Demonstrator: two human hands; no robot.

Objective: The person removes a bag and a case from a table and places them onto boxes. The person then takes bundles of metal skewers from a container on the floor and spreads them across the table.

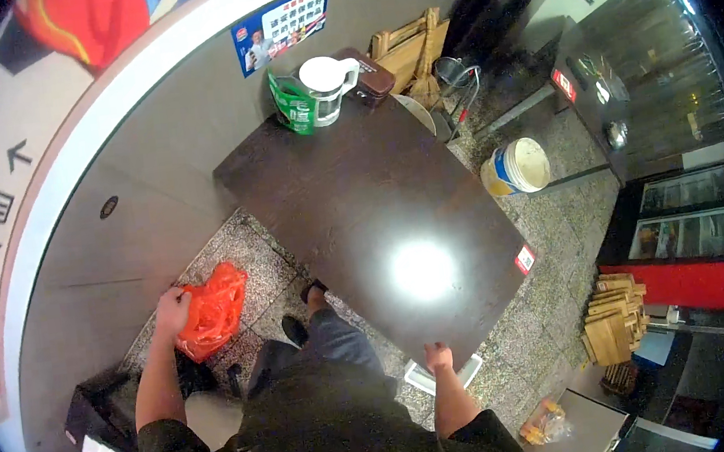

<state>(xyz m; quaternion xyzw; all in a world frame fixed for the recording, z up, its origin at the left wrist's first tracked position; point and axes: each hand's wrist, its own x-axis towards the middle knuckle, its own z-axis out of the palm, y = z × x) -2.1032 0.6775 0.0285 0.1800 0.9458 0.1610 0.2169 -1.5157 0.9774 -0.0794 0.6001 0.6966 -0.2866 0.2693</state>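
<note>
From my left hand [174,313] hangs a crumpled red plastic bag [214,314], gripped at its top with closed fingers. The bag is off the left side of a dark brown table [351,201], above the speckled floor. My right hand [438,356] is at the table's near corner, its fingers curled at the edge. Just below that hand, a white rectangular tray-like thing [422,378] shows partly, the rest hidden by my arm and the table. On the table's far end stand a clear jug with a white lid [328,84] and a green pouch [293,110].
A brown case [371,75] lies beside the jug. To the right of the table, a white bucket [525,165] stands on the floor. Stacked wooden boards [614,318] and a red-fronted display fridge [695,284] are farther right. A grey wall [115,225] runs along the left.
</note>
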